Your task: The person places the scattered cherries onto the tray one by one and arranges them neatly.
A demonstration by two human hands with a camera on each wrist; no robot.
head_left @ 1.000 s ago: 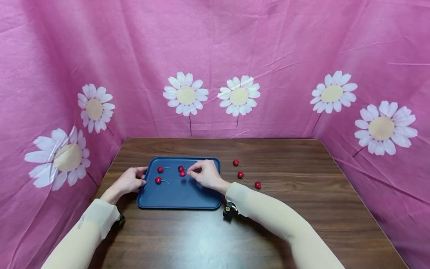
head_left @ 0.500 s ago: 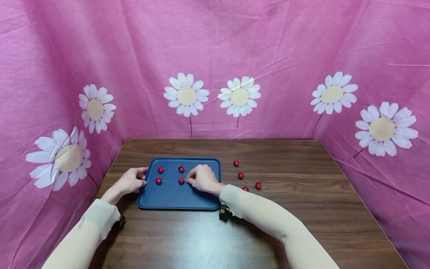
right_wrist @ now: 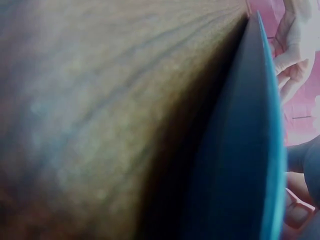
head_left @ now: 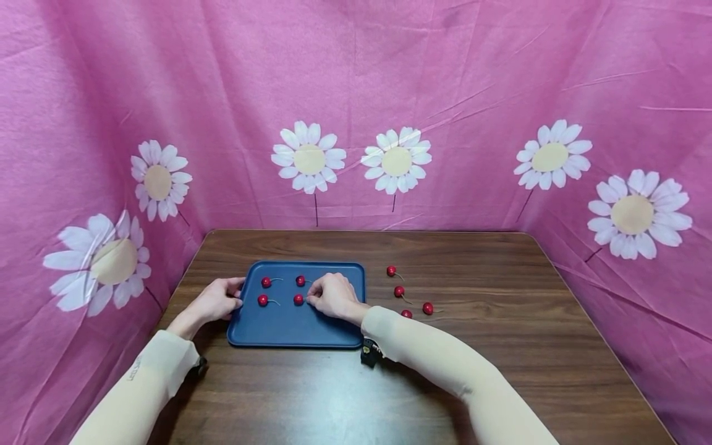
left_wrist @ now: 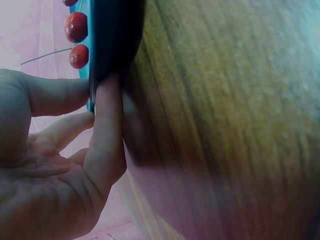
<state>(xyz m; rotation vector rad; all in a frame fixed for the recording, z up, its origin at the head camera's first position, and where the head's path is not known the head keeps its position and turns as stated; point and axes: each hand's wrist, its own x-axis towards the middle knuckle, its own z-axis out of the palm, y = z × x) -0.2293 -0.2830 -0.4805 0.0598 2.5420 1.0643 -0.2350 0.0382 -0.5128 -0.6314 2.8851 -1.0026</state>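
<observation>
My left hand (head_left: 218, 299) grips the left rim of a blue rectangular tray (head_left: 267, 334); in the left wrist view its thumb and fingers close around the edge from both sides. Over the tray, my right hand (head_left: 335, 296) pinches the stem of a red cherry (head_left: 298, 300), whose fruit is low at the tray floor. Just behind it lies another cherry (head_left: 300, 280), stem pointing right. Two more, a back cherry (head_left: 266, 282) and a front cherry (head_left: 262, 300), lie toward the tray's left side. In the right wrist view the tray's side (right_wrist: 235, 165) hides most of the right hand.
Several loose cherries lie on the brown wooden table (head_left: 500, 346) right of the tray, among them one cherry (head_left: 428, 308) and, partly behind the right sleeve, another cherry (head_left: 406, 314). A pink curtain (head_left: 356, 74) with daisies surrounds the table's back and sides.
My right hand has brought the held cherry down and nearer to me, in front of the back one, then slightly left. The left hand has stayed at the tray's rim.
</observation>
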